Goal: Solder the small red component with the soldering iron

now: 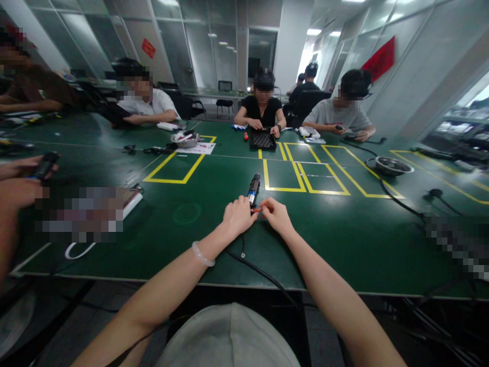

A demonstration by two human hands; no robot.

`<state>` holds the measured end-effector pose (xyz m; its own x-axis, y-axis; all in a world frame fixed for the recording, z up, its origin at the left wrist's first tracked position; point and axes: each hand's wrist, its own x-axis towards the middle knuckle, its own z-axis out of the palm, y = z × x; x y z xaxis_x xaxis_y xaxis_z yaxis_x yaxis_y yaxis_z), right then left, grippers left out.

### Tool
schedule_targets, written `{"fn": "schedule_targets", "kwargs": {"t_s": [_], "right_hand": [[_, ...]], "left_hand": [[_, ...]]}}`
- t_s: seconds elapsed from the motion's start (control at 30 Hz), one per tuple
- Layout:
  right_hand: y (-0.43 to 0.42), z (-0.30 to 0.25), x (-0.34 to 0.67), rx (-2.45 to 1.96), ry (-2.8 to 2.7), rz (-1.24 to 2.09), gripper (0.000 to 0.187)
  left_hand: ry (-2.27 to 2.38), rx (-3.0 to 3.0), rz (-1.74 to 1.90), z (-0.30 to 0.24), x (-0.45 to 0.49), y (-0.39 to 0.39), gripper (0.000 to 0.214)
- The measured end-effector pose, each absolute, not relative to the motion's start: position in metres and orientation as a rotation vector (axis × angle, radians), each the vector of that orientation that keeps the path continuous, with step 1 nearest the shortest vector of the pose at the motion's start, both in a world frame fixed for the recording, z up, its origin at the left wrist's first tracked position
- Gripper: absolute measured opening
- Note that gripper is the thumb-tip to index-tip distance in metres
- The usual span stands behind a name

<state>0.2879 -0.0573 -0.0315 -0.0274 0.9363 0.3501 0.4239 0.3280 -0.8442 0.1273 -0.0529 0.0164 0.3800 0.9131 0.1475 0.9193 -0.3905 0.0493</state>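
Observation:
My left hand (237, 216) is closed round the lower end of a black and blue electric screwdriver (253, 189) that lies on the green table (344, 239) pointing away from me. My right hand (275, 214) meets it from the right, fingers pinched on a small red part (259, 209) at the tool's near end. A black cable (263, 275) runs from the tool back toward me over the table's front edge. A pale bracelet (202, 255) sits on my left wrist.
Yellow taped rectangles (301, 176) mark the table beyond my hands. Several other people sit around the table. A black tray (263, 138), a metal bowl (185, 139), a round metal dish (389, 165) and cables lie farther off. Another person's hands (23, 173) are at the left.

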Motion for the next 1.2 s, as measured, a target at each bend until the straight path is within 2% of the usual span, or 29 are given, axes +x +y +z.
{"fn": "schedule_targets", "kwargs": {"t_s": [0.33, 0.57, 1.2], "right_hand": [[-0.059, -0.030, 0.287, -1.195, -1.645, 0.677, 0.013], [-0.058, -0.030, 0.290, -1.188, -1.689, 0.687, 0.016], [-0.061, -0.029, 0.286, -1.222, -1.742, 0.717, 0.016]], "left_hand": [[-1.724, -2.559, -0.253, 0.015, 0.123, -0.052, 0.046], [-1.634, -2.543, -0.163, 0.020, 0.096, -0.048, 0.059], [-2.091, -2.253, 0.068, 0.025, -0.093, 0.020, 0.068]]}}
